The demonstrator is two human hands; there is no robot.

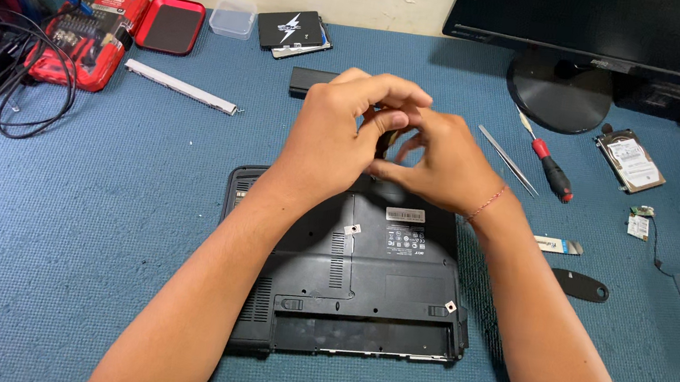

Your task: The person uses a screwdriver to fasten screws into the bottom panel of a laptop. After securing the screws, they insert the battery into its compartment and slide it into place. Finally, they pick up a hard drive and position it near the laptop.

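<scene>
Blue desk mat (43,248), upturned black laptop (346,279), left hand (333,142) and right hand (440,160) grips pinching a small dark part (385,140)

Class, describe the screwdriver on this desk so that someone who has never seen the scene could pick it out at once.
Start at the monitor's round black stand at the back of the blue mat. Just in front of it, right of the person's right hand, lies the screwdriver. Unlike the plain metal tweezers beside it, it has a red and black handle.
</scene>
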